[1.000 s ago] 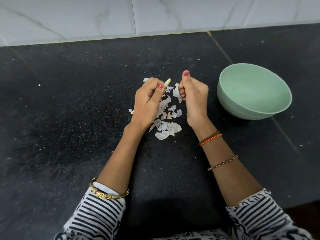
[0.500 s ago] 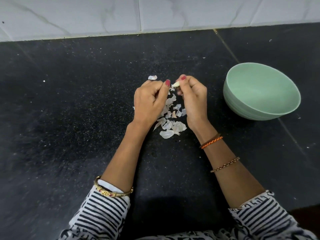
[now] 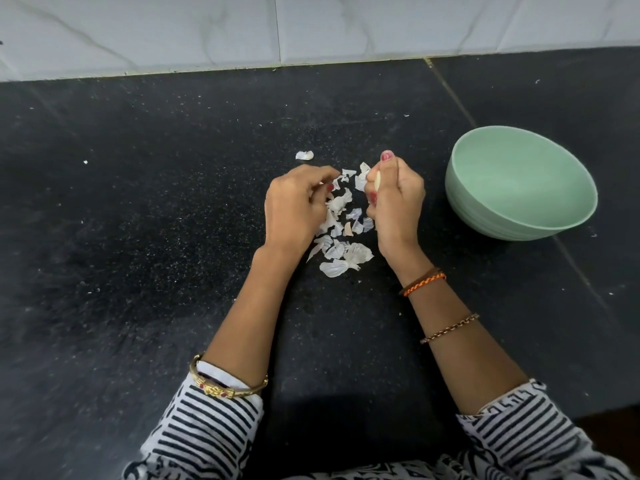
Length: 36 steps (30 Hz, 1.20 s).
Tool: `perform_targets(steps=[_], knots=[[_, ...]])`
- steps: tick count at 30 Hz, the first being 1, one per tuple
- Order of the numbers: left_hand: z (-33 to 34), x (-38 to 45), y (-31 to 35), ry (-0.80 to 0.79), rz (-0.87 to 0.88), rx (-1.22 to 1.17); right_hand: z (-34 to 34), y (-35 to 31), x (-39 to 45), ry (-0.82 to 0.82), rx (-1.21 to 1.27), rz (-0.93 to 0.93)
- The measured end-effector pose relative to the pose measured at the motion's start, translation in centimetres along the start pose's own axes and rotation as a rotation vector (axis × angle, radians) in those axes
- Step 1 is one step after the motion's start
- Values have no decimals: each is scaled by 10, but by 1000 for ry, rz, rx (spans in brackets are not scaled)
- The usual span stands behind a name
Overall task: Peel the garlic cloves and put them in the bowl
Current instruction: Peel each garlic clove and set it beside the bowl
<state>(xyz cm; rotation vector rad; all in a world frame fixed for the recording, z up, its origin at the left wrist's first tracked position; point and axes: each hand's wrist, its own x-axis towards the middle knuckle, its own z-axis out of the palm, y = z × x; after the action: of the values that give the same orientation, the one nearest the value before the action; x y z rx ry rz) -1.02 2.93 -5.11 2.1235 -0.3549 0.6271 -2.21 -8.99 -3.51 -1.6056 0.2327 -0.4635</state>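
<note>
A pale peeled garlic clove [image 3: 377, 181] is pinched between the thumb and fingers of my right hand [image 3: 398, 202], just left of the green bowl [image 3: 491, 216]. My left hand [image 3: 294, 209] hovers over the pile of white garlic skins [image 3: 341, 237] with its fingers curled; I cannot see anything held in it. The bowl's visible inside shows no cloves.
The black speckled counter [image 3: 156, 237] runs back to a white tiled wall [image 3: 311, 29]. One loose skin [image 3: 304, 155] lies behind the pile. A seam in the counter [image 3: 450, 95] runs past the bowl. Counter's front edge shows at the lower right.
The clove passed from my left hand to my right hand. My left hand drew back and lowered over the skins; the hands moved apart.
</note>
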Motion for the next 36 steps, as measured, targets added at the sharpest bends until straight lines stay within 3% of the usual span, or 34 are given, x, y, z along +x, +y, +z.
perform_targets(steps=[8, 19, 29, 36], knots=[[-2, -2, 7, -59, -40, 83, -5, 1, -1, 27, -20, -120], [1, -7, 25, -31, -83, 110, -41, 0, -30, 174, -425, -368], [9, -25, 39, -55, 67, 45, -97, 3, -68, 208, -760, -163], [4, -46, 46, -44, 89, 112, -107, 4, -80, 203, -804, -34]])
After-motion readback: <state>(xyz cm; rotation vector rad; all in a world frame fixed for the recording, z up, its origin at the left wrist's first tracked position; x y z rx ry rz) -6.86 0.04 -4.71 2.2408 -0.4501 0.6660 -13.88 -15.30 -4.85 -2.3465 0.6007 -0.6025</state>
